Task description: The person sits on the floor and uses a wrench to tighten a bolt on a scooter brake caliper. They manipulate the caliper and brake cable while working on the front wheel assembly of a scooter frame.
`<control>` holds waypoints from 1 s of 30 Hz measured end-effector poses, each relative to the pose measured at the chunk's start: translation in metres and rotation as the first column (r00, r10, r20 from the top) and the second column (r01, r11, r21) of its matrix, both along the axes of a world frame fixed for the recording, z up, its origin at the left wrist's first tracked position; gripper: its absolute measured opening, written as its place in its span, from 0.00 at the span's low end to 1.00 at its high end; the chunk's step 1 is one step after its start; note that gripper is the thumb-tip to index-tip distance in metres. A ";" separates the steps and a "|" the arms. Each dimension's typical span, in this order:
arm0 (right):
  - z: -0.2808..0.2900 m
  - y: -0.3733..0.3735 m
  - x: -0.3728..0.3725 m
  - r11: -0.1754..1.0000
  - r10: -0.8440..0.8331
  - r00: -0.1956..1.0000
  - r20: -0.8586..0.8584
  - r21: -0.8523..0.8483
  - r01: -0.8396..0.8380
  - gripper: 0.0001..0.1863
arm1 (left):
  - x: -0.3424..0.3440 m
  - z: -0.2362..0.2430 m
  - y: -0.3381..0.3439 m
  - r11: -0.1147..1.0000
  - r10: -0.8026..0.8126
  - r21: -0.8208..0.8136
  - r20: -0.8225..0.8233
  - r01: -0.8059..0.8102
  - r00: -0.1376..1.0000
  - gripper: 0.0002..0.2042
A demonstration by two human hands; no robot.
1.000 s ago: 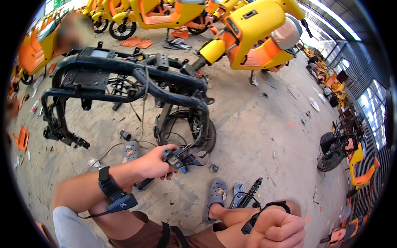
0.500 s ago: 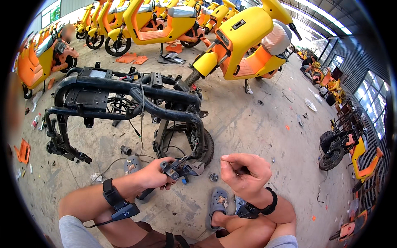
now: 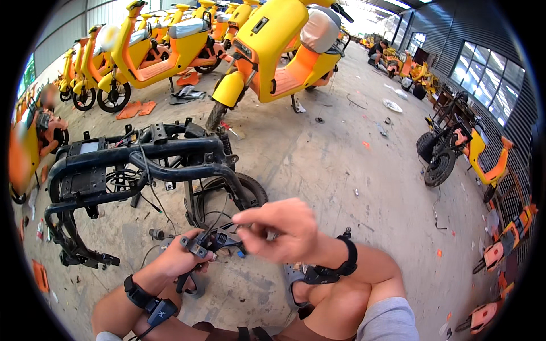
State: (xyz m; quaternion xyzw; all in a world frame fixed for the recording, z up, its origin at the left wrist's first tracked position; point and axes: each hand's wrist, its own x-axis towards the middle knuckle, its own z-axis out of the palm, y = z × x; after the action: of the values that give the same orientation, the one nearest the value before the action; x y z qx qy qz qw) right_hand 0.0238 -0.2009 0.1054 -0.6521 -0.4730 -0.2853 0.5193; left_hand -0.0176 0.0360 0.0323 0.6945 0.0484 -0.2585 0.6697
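My left hand [image 3: 183,254] is closed around a dark part with a two-hole clamp [image 3: 194,246] and a black lever-like arm, resembling a brake lever. Thin cables run up from it toward the vehicle frame. Close to its right end is my right hand [image 3: 278,230], thumb and forefinger pinched together; what they hold, if anything, cannot be made out. The bare black scooter frame [image 3: 142,165] lies ahead on the left, loose wiring hanging from it. Its wheel [image 3: 253,190] is partly hidden behind the tubes and my right hand.
A yellow and orange scooter [image 3: 273,51] stands beyond the frame, with rows of similar ones behind. A partly stripped scooter [image 3: 446,153] is on the right. Orange panels [image 3: 136,109] and a dark cylindrical piece [image 3: 156,233] lie on the concrete floor. Another person [image 3: 376,52] crouches far off.
My right hand has moved left, up to the part in my left hand. The view has swung right, so the frame and scooters appear farther left.
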 end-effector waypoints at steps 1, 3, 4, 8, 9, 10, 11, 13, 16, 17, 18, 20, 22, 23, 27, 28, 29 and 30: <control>0.008 -0.001 0.000 0.998 -0.064 0.996 0.068 0.001 0.064 0.13 | -0.006 -0.006 0.006 1.000 0.025 -0.013 0.013 -0.025 1.000 0.16; 0.031 -0.019 -0.010 0.991 -0.125 0.990 0.072 -0.046 0.128 0.15 | -0.006 -0.007 0.013 0.997 0.049 0.052 0.029 -0.050 0.998 0.15; 0.033 -0.040 -0.015 0.993 -0.115 0.987 0.114 -0.010 0.117 0.10 | -0.009 0.008 0.012 0.996 0.073 0.064 -0.098 -0.067 0.993 0.16; 0.042 -0.130 -0.058 0.921 -0.345 0.884 0.316 0.294 0.254 0.03 | -0.001 -0.002 0.008 0.999 -0.039 0.028 -0.053 0.040 0.998 0.17; 0.043 -0.132 -0.061 0.899 -0.389 0.863 0.322 0.335 0.281 0.03 | -0.002 -0.004 0.009 0.999 -0.039 0.035 -0.063 0.041 0.997 0.17; 0.044 -0.127 -0.062 0.885 -0.409 0.856 0.317 0.366 0.288 0.03 | -0.003 -0.002 0.011 0.998 -0.043 0.050 -0.068 0.046 0.997 0.16; 0.044 -0.123 -0.061 0.876 -0.417 0.855 0.308 0.388 0.287 0.03 | -0.006 -0.001 0.013 0.998 -0.021 0.061 -0.077 0.026 0.997 0.16; 0.051 -0.119 -0.053 0.870 -0.418 0.852 0.316 0.409 0.275 0.03 | -0.004 -0.003 0.011 0.998 0.010 0.057 -0.065 -0.006 0.998 0.16; 0.039 -0.122 -0.072 0.836 -0.465 0.824 0.325 0.468 0.287 0.03 | -0.008 0.006 0.008 0.995 -0.006 0.094 -0.095 0.015 0.995 0.17; 0.039 -0.122 -0.076 0.833 -0.476 0.809 0.346 0.473 0.288 0.03 | -0.007 0.003 0.003 0.998 0.006 0.055 -0.062 -0.002 0.998 0.18; 0.038 -0.122 -0.079 0.821 -0.481 0.810 0.337 0.496 0.281 0.03 | -0.011 0.006 0.003 0.999 0.025 0.035 -0.051 -0.023 0.998 0.18; 0.046 -0.124 -0.078 0.802 -0.479 0.808 0.343 0.545 0.245 0.03 | -0.002 0.022 0.004 0.994 0.024 0.105 -0.008 -0.023 1.000 0.19; 0.047 -0.107 -0.063 0.818 -0.429 0.852 0.300 0.530 0.225 0.04 | -0.008 0.009 0.006 0.989 -0.009 0.150 -0.046 0.015 0.999 0.18; 0.049 -0.099 -0.056 0.825 -0.416 0.866 0.277 0.516 0.231 0.04 | -0.004 0.001 0.012 0.997 -0.011 0.074 -0.067 0.016 0.998 0.18; 0.057 -0.098 -0.069 0.805 -0.426 0.876 0.225 0.538 0.253 0.05 | 0.003 0.003 0.006 0.999 -0.015 0.035 -0.041 0.016 0.999 0.17; 0.055 -0.093 -0.072 0.804 -0.408 0.888 0.214 0.545 0.238 0.05 | 0.000 0.003 0.005 1.000 -0.026 0.014 -0.056 0.027 0.998 0.17; 0.056 -0.090 -0.071 0.802 -0.382 0.901 0.207 0.559 0.211 0.06 | 0.000 0.006 0.006 1.000 -0.003 0.006 -0.065 0.004 0.998 0.17; 0.055 -0.081 -0.071 0.806 -0.352 0.917 0.185 0.558 0.197 0.06 | -0.002 0.005 0.007 1.000 0.010 -0.014 -0.085 -0.011 0.996 0.17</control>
State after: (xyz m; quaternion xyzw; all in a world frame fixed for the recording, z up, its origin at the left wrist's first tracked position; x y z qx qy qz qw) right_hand -0.0468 -0.2816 0.1604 -0.4987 -0.3442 -0.5661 0.5589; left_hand -0.0198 0.0428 0.0370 0.6777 0.0787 -0.2846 0.6735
